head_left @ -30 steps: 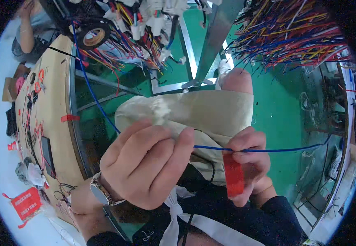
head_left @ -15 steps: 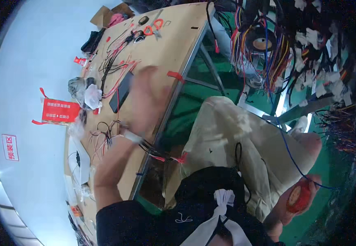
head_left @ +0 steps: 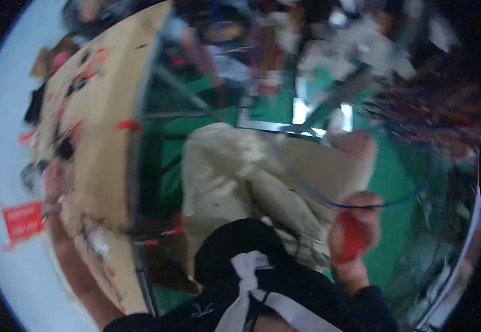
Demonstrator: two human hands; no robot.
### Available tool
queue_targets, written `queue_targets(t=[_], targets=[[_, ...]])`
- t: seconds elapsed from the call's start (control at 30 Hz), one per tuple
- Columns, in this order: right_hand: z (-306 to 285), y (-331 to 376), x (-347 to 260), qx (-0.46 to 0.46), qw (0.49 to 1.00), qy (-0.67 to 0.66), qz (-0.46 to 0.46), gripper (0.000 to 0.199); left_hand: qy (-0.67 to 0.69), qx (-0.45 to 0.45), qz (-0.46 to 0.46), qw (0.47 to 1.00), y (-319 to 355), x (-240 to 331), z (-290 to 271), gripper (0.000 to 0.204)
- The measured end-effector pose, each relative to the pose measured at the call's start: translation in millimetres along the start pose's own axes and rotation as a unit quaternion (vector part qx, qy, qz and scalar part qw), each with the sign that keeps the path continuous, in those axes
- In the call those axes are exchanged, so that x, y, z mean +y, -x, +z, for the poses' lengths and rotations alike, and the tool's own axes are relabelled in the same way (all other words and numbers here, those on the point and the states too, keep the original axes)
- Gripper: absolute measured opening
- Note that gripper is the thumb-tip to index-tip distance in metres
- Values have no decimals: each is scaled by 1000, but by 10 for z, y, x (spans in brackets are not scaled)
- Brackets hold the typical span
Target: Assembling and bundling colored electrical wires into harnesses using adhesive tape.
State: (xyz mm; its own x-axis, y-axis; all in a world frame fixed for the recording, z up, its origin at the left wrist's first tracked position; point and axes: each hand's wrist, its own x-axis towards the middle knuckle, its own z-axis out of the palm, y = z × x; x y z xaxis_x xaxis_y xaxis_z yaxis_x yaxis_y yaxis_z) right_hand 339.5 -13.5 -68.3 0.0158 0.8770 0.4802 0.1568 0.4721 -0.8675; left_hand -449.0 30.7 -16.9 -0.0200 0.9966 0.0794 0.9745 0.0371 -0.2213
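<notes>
Frame heavily motion-blurred. Right hand [head_left: 355, 238] sits low right beside the beige-trousered lap [head_left: 251, 177], fingers clenched around a red tape roll [head_left: 352, 240], with a thin blue wire [head_left: 329, 200] running from the lap across the top of that hand and on to the right. Left hand [head_left: 55, 185] is stretched out to the far left edge of the wooden desk [head_left: 99, 144] near small dark parts and a red tag [head_left: 23, 221]; whether its fingers are clenched or released cannot be told through the blur.
</notes>
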Motion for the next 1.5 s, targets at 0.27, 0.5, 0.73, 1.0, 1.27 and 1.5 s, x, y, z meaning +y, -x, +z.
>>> queue_targets(t=[0.27, 0.5, 0.73, 1.0, 1.27, 1.5], targets=[[-180, -25, -90, -45, 992, -107, 48, 63, -40, 205, 19, 978, -781, 1192, -487, 40], [-100, 59, -25, -8, 992, -120, 35, 59, 147, 115, 317, 930, -442, 4978, -1376, 39], [-180, 134, -43, 32, 990, -139, 18, 56, 451, -15, 509, 733, -529, 6011, -1462, 37], [-294, 191, -34, 78, 992, -103, 5, 56, 443, 54, 539, 714, -450, 6051, -1637, 30], [-263, 143, -137, 110, 983, -77, -127, 55, 419, 186, 528, 715, -218, 5953, -1872, 35], [-157, 139, -270, 148, 976, -89, -131, 56, 418, 178, 518, 725, -146, 5878, -1955, 33]])
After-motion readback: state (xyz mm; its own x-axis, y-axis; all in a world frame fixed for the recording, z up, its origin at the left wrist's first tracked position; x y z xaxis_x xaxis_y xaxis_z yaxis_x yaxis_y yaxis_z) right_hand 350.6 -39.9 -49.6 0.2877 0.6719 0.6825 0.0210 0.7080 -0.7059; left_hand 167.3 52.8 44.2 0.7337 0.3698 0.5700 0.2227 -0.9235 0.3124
